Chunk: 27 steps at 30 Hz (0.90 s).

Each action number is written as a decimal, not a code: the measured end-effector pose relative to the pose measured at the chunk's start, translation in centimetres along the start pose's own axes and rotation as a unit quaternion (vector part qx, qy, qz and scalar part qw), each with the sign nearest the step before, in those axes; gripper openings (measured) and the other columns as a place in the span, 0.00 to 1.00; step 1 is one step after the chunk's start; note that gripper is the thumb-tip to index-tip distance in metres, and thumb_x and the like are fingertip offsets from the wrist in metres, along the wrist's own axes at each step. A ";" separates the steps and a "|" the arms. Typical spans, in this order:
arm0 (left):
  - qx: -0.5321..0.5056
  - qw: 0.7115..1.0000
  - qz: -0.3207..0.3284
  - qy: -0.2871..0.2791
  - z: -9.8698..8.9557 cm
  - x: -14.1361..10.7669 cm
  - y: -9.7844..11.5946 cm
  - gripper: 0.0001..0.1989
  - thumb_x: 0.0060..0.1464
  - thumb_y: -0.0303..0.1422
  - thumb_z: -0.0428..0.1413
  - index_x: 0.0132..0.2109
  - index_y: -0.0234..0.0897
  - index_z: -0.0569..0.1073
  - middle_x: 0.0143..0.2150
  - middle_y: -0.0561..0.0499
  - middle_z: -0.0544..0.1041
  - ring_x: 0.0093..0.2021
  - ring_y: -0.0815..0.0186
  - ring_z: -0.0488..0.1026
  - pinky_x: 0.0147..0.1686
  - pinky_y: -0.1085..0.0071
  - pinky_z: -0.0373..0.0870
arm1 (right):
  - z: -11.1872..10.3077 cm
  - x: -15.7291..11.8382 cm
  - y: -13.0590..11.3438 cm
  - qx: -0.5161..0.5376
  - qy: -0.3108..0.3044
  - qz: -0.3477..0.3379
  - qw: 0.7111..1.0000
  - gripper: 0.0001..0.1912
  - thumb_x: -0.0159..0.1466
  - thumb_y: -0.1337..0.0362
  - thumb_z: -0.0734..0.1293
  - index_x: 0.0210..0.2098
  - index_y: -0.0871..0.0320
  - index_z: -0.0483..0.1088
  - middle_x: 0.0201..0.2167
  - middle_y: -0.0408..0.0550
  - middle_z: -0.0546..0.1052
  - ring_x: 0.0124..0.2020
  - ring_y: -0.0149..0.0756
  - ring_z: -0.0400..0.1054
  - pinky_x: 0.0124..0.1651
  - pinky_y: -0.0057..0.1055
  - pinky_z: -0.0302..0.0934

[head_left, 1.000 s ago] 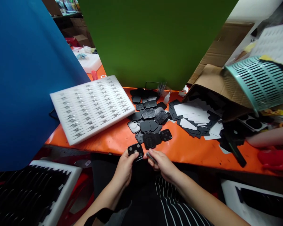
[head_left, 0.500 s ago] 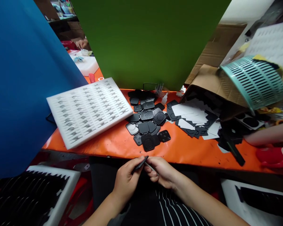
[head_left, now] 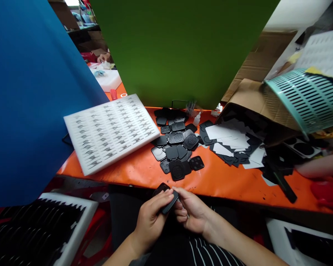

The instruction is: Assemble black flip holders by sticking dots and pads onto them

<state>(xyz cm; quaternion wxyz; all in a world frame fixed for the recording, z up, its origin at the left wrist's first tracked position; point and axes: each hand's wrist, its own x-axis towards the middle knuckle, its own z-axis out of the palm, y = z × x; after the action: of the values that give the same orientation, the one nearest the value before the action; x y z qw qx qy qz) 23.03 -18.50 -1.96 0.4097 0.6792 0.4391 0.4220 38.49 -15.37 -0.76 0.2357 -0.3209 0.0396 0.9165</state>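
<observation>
My left hand (head_left: 152, 214) is closed on a small black hinged case (head_left: 171, 203), one flat half of it standing out beyond my fingers. Pinched in my right hand (head_left: 194, 211) is a thin metal tool, perhaps tweezers; its grey end shows below the fingers, and its tip is hidden at the case's edge. Both hands meet in front of the orange table (head_left: 133, 171), over my lap. Just past them lies a pile of similar black cases (head_left: 177, 170), some opened flat, with ridged or dotted inner faces.
A white foam tray (head_left: 111, 135) with rows of slots and metal pieces lies tilted on the left. To the right are white and black cut sheets (head_left: 224, 136), a cardboard box (head_left: 246, 92) and a turquoise basket (head_left: 308, 99). Another person's arm (head_left: 322, 164) reaches in.
The case has turned in my left hand, so its flat faces now show more. My right hand stays against it with the tool. The whole view has shifted slightly.
</observation>
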 end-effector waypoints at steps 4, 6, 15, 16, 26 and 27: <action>0.005 1.000 -0.010 -0.002 0.2 0.2 0.1 0.16 0.53 0.24 0.50 0.48 0.44 0.69 0.47 0.50 0.73 0.48 0.63 0.69 0.49 0.65 0.64 | -0.1 0.4 0.3 0.044 0.027 0.004 0.999 0.13 0.58 0.57 0.61 0.24 0.59 0.58 0.12 0.33 0.54 0.10 0.18 0.42 0.14 0.17 0.34; 0.011 0.997 -0.072 0.034 -0.3 1.1 -0.5 0.12 0.55 0.28 0.49 0.47 0.41 0.69 0.43 0.49 0.74 0.44 0.64 0.71 0.45 0.69 0.67 | -0.2 0.5 0.0 0.055 0.014 -0.003 0.998 0.13 0.59 0.57 0.60 0.24 0.59 0.58 0.12 0.33 0.53 0.11 0.18 0.41 0.14 0.17 0.34; 0.241 0.939 -0.198 0.148 -7.6 9.9 -9.0 0.23 0.50 0.32 0.52 0.55 0.34 0.62 0.49 0.42 0.68 0.49 0.56 0.66 0.49 0.60 0.62 | -0.9 0.4 -1.1 -0.084 0.030 -0.131 0.987 0.17 0.60 0.51 0.58 0.32 0.60 0.65 0.14 0.34 0.52 0.12 0.19 0.39 0.16 0.20 0.34; 0.253 0.936 -0.192 0.152 -7.9 10.1 -9.2 0.24 0.49 0.32 0.53 0.54 0.35 0.63 0.50 0.41 0.67 0.51 0.55 0.64 0.50 0.59 0.60 | -1.0 0.4 -1.1 -0.111 0.043 -0.153 0.981 0.18 0.60 0.50 0.59 0.34 0.60 0.66 0.15 0.34 0.53 0.13 0.19 0.40 0.16 0.20 0.35; 0.470 0.877 -0.072 -0.069 -6.5 3.3 -8.1 0.30 0.56 0.44 0.42 0.62 0.38 0.46 0.63 0.47 0.49 0.62 0.56 0.45 0.58 0.51 0.40 | -3.9 1.1 -4.8 -0.502 0.240 -0.369 0.745 0.18 0.55 0.50 0.62 0.36 0.59 0.68 0.35 0.49 0.71 0.40 0.38 0.63 0.42 0.31 0.56; 0.483 0.868 -0.073 -0.088 -6.4 3.0 -8.3 0.32 0.56 0.46 0.42 0.63 0.37 0.43 0.64 0.47 0.46 0.62 0.56 0.43 0.58 0.51 0.39 | -3.9 1.2 -5.1 -0.521 0.246 -0.370 0.729 0.18 0.56 0.51 0.61 0.37 0.59 0.68 0.36 0.49 0.71 0.41 0.39 0.64 0.43 0.32 0.56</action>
<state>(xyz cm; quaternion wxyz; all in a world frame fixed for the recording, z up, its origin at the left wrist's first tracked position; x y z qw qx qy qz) 15.75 -12.16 -7.03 0.0971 0.7925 0.5986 0.0650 42.19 -11.25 -4.18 0.3339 -0.5965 -0.5097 0.5224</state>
